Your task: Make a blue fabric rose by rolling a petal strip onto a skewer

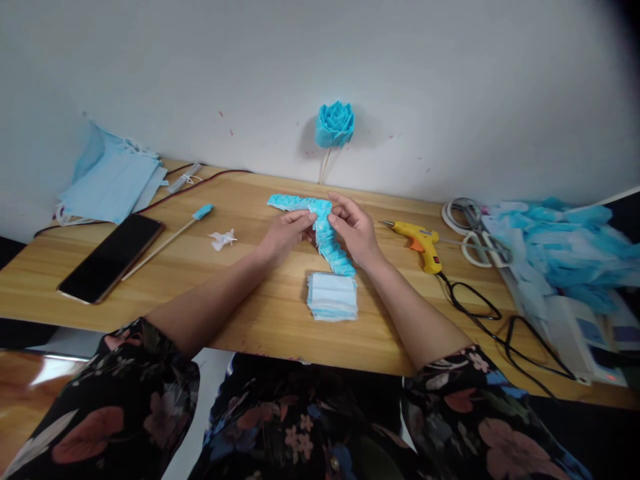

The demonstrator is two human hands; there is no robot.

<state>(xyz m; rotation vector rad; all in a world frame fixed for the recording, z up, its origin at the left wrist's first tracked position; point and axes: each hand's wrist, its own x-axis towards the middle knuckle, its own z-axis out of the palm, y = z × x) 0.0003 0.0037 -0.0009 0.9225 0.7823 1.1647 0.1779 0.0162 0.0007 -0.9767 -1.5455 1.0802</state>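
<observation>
A long strip of folded blue mask fabric (331, 245) is bent between my two hands, above the table. One end points left and the other hangs down to the right. My left hand (287, 235) pinches it near the bend with thumb and fingers. On the other side of the bend, my right hand (356, 230) grips it, thumb against the fabric and fingertips partly behind it. Just below the strip lies a stack of cut fabric squares (333, 297), pale blue and white.
A blue fabric flower (335, 125) on a stick leans at the wall. Rightward lie a yellow glue gun (420, 243), scissors (483, 243), tape (461, 215) and a blue fabric heap (575, 247). Leftward are a phone (113, 257), blue-tipped stick (167, 241), white scrap (223, 240) and masks (113, 180).
</observation>
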